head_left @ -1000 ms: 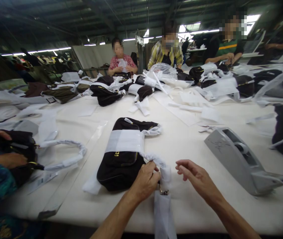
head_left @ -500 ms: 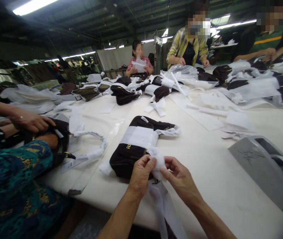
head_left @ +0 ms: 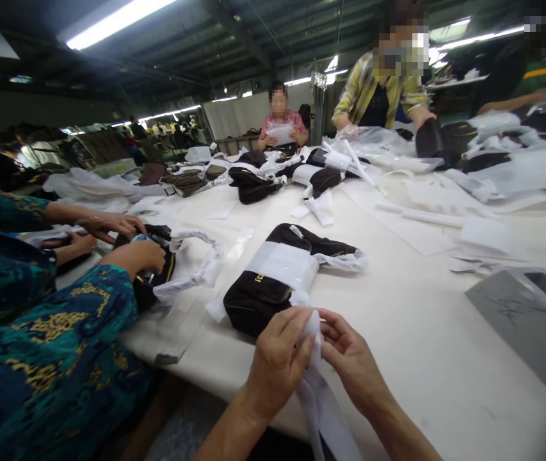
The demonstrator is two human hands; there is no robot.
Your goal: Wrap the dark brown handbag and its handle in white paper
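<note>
I count one broad open lane of tabletop, from the right hand outward between the black bag and grey dispenser. Obstructions: dispenser, to the right; bag, just beyond the left hand; white wrap, trailing over the near edge; a neighbour's sleeve, left; heaped bags, far side. Lesser passage: narrow gap, bag to neighbour's strap.

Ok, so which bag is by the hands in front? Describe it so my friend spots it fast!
Find the white table, then the left hand and right hand at its near edge. The black bag lies just beyond them, a white band across its middle. Unlike the bags heaped farther back, it lies apart, with yellow letters beside the band.
</note>
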